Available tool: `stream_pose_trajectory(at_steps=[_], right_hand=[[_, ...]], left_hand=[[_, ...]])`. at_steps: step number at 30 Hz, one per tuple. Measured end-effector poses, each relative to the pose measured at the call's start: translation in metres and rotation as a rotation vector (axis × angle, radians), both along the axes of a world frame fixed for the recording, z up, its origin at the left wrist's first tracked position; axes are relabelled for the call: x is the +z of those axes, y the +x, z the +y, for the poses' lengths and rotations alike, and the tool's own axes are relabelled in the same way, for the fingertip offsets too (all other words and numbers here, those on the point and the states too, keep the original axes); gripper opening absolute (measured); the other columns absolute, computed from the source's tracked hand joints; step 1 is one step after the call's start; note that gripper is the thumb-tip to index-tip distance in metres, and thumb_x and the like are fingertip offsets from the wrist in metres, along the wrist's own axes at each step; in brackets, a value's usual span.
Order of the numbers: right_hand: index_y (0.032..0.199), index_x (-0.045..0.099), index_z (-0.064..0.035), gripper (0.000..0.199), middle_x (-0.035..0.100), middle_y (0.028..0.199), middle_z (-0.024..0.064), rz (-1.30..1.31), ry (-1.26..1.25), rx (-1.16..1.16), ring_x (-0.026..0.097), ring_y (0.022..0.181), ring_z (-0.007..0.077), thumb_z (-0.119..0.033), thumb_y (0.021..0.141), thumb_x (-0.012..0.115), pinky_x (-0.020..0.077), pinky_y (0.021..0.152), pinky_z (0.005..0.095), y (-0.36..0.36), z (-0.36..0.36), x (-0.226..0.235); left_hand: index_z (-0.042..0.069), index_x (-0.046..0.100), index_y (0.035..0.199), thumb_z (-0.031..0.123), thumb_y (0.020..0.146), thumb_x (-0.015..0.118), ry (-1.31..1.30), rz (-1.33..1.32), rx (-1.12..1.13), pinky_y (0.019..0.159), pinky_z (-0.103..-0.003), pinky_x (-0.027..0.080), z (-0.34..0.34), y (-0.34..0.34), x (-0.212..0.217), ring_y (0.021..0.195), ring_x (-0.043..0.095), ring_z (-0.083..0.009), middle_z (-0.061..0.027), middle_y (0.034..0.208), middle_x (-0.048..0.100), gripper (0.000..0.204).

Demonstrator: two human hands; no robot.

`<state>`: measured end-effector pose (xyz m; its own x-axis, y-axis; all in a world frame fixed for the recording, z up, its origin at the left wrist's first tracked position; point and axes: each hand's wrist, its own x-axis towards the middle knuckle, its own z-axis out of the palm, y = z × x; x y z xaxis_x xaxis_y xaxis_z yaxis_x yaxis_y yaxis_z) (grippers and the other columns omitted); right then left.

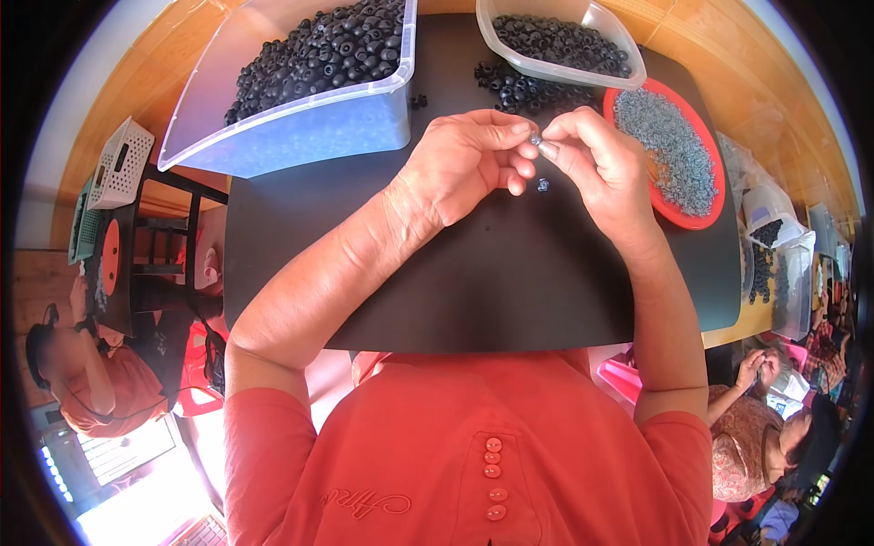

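Above the black table [437, 282], my left hand [464, 164] holds a small clear greyish plastic piece [535, 140] between thumb and forefinger. My right hand [596, 159] pinches at the same piece from the other side, so the fingertips of both hands meet around it. What else the right fingertips hold is too small to tell. Just below the hands lies another small clear piece [543, 185]. Right of my right hand, a red oval tray [715, 187] carries many tiny translucent grey-blue pieces [669, 150].
At the back left stands a large clear bin [319, 136] of round black plastic parts [337, 59]. A smaller clear tub [564, 75] of black parts sits back right, with loose black parts [528, 93] beside it. Other people work at the far left [100, 382] and right [760, 437].
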<state>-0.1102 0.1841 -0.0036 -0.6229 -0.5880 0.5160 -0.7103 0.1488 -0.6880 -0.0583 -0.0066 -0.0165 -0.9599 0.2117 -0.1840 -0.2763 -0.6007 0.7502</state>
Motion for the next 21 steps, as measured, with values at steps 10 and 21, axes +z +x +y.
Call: stream_pose_trajectory(at_steps=[10,21], right_hand=[[0.095,0.059,0.0017,0.006,0.065,0.084,0.0076,0.041,0.013,-0.033,0.064,0.078,0.0142,0.002,0.090,0.063,0.0502,0.070,0.0261,0.0003,-0.0009,0.0005],[0.096,0.060,0.0017,0.004,0.064,0.082,0.0047,-0.039,-0.020,0.011,0.061,0.077,0.0101,-0.001,0.093,0.061,0.0481,0.069,0.0232,-0.0033,0.0000,-0.0035]], left_hand=[[-0.006,0.062,0.099,0.005,0.094,0.060,0.062,-0.026,0.046,0.061,-0.034,0.051,0.0022,0.0000,-0.0021,0.072,0.063,-0.0231,-0.0121,0.084,0.063,0.013],[-0.006,0.061,0.100,0.002,0.093,0.059,0.037,-0.008,0.088,0.062,-0.034,0.052,0.0048,0.0019,0.0014,0.073,0.064,-0.0236,-0.0143,0.085,0.065,0.011]])
